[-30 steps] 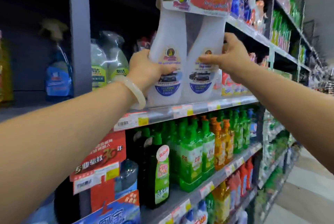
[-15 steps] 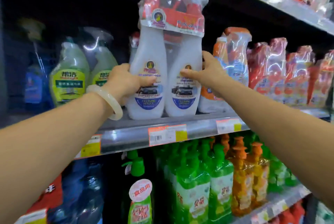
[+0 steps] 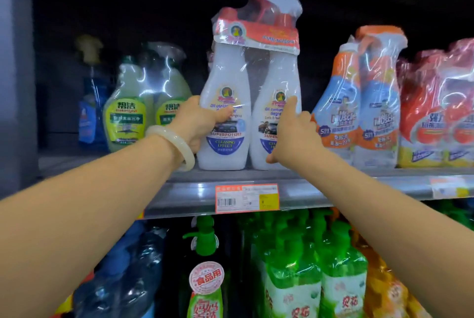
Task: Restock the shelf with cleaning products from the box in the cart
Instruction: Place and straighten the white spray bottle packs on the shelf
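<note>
Twin-pack [image 3: 246,102]: upright on shelf [image 3: 359,184], long axis vertical, between hands; left hand [image 3: 197,123] grips one side, right hand [image 3: 295,135] presses straight-fingered opposite.

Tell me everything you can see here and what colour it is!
white spray-bottle pack: one, two white bottles, red tops, middle of upper shelf
green spray-bottle pack: one, pale green, left of it
blue bottle: one, blue, far left
orange-and-blue pack: one, right of the white pack
red-and-yellow pack: at least one, far right
price tag: one, orange, shelf edge
shelf: one, grey
green pump bottles: several, green, lower level
bracelet: one, pale, left wrist
left hand: grips the white pack's left bottle
right hand: touches its right bottle
</note>
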A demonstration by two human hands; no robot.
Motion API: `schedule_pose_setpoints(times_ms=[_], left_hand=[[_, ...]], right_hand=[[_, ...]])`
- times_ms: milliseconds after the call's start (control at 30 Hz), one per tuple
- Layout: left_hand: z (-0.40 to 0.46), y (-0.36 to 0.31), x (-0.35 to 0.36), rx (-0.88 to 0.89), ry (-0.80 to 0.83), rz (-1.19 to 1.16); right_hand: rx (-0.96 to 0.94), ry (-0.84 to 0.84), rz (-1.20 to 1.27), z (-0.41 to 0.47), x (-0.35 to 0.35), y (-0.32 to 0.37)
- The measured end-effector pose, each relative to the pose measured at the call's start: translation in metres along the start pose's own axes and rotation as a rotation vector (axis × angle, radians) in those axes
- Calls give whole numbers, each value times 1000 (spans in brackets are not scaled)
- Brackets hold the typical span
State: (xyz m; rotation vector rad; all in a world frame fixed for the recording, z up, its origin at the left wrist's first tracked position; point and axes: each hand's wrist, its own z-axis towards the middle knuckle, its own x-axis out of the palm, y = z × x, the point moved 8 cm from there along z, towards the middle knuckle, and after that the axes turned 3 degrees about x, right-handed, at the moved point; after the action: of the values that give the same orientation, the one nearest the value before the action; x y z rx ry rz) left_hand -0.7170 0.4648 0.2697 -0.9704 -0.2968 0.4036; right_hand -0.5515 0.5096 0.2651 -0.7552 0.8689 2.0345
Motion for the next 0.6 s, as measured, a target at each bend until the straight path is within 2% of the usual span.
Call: schedule_pose_setpoints(times_ms=[100, 333, 600], left_hand=[[-2, -1, 1, 1, -10, -19], [-1, 0, 3, -99, 102, -20], [7, 6, 7, -52, 36, -72]], right_hand=[[11, 3, 15, 3, 2, 1], [26, 65, 3, -3, 2, 3], [88, 88, -97, 0, 6, 3]])
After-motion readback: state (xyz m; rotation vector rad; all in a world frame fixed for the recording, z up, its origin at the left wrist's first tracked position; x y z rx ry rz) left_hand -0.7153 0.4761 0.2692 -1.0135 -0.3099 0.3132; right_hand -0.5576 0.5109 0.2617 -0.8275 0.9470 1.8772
